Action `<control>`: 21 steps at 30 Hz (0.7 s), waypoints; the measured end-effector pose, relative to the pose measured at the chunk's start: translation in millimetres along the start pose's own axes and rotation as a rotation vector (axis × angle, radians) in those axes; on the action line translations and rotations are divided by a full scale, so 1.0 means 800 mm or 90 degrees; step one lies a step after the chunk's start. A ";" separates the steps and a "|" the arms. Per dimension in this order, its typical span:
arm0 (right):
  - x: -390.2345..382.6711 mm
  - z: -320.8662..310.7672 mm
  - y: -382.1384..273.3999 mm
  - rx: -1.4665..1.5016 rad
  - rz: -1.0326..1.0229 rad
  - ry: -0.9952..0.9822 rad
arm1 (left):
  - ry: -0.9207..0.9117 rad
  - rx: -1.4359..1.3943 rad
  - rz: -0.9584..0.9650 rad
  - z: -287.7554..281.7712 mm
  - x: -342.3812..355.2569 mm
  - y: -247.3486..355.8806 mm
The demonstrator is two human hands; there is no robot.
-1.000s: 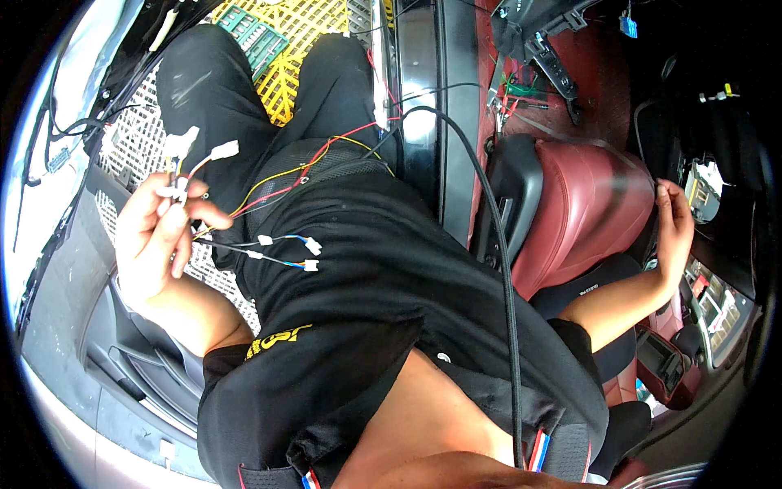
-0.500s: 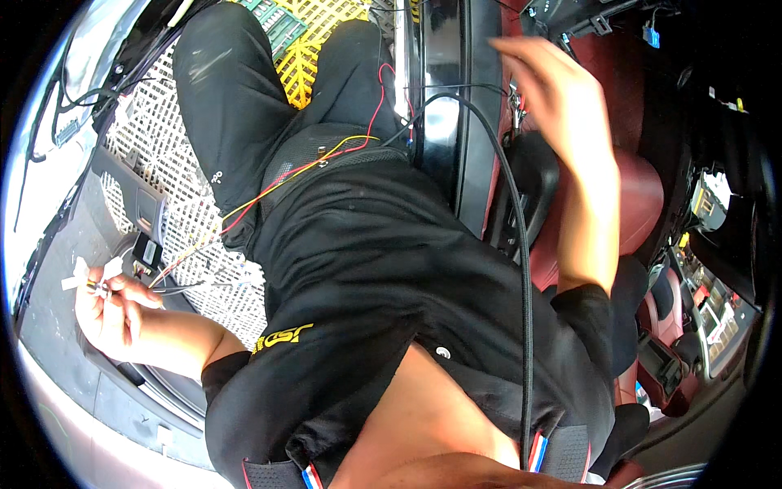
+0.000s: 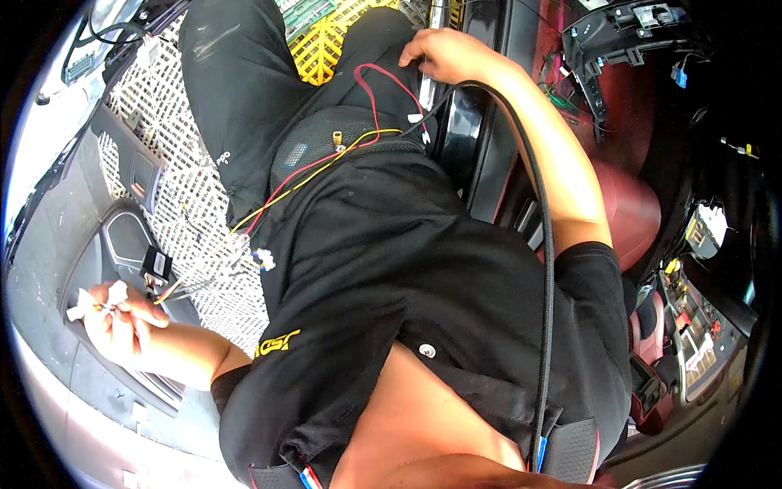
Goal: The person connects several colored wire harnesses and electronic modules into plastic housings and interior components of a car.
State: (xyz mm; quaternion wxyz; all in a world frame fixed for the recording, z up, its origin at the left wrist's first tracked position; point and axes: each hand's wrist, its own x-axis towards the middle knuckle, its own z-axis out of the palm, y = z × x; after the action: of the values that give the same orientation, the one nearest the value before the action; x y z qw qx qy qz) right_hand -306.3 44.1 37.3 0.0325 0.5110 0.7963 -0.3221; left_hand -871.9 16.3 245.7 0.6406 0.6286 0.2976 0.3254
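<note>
At the left, my left hand (image 3: 122, 322) is closed on white plug connectors (image 3: 118, 293) whose wires trail out. A small black module box (image 3: 157, 266) hangs beside it. A red wire (image 3: 374, 98) and a yellow wire (image 3: 301, 181) cross my lap; the red one loops up over my thigh to small white ends (image 3: 416, 119). My right hand (image 3: 444, 57) is above my knee by the door sill, fingers loosely curled, with nothing visible in them. A black cable (image 3: 547, 269) runs from my chest over my right forearm to my lap. Another white connector (image 3: 265, 259) lies by my hip.
A grey door panel (image 3: 65, 285) stands on the left, over white grid flooring (image 3: 187, 171) with a yellow section (image 3: 318, 57). On the right are the car's black sill (image 3: 460, 122), a red seat (image 3: 631, 204) and a loose black trim bracket (image 3: 586, 61).
My right hand has come left from inside the car to above my knee. My left hand stays at the left with the connectors. The red wire's loop has shifted.
</note>
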 end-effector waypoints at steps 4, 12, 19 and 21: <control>-0.018 0.024 -0.020 -0.005 0.005 0.065 | 0.012 -0.069 -0.030 -0.016 0.016 -0.007; 0.047 -0.013 0.015 -0.149 0.235 0.457 | 0.014 -0.108 0.074 -0.039 0.069 0.018; 0.076 -0.020 0.025 0.092 0.258 0.213 | 0.141 0.152 -0.171 0.068 0.189 -0.024; 0.030 -0.030 0.002 0.424 0.166 0.288 | 0.074 0.050 -0.137 0.100 0.208 -0.071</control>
State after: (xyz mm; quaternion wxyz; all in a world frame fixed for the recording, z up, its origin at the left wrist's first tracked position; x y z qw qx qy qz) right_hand -309.5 76.5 46.5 -0.2699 0.6479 0.5642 -0.4347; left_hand -704.9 98.9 195.8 0.6285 0.5974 0.4127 0.2788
